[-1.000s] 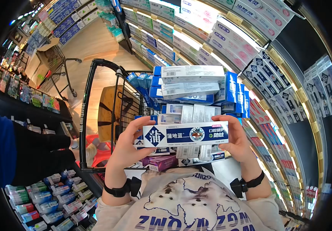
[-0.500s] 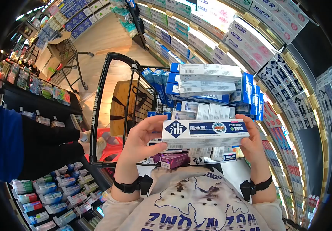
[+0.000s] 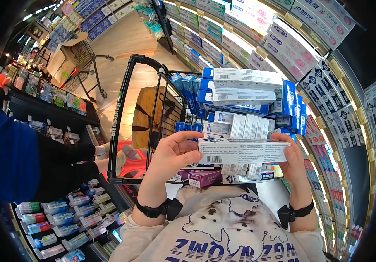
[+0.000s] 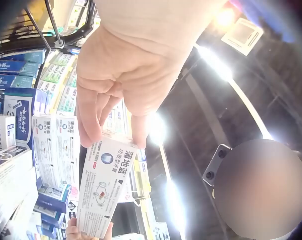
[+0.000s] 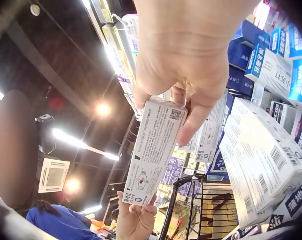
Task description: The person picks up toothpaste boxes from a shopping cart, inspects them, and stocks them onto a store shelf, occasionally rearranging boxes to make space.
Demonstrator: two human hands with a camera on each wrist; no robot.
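In the head view, a white toothpaste box [image 3: 247,153] is held level in front of the chest, a printed face with a barcode turned up. My left hand [image 3: 175,153] pinches its left end between thumb and fingers. At the other end my right hand [image 3: 296,162] grips it the same way. Both wrist views show this box [image 4: 105,187] from other sides, with a toothpaste name and small print. Below it, white toothpaste boxes [image 3: 240,126], blue boxes [image 3: 242,108] and a purple box [image 3: 205,178] lie piled in a shopping cart [image 3: 124,94].
Shelves of toothpaste boxes [image 3: 279,48] curve along the right. A low display of packaged goods [image 3: 59,216] stands at lower left, beside a person in blue [image 3: 11,159]. Further off, another cart carries an open cardboard box [image 3: 61,65]. Something red [image 3: 131,165] lies beyond the near cart.
Both hands have rolled the toothpaste box so its dark-blue logo face has given way to the barcode side. The head view has shifted, moving the scene rightward.
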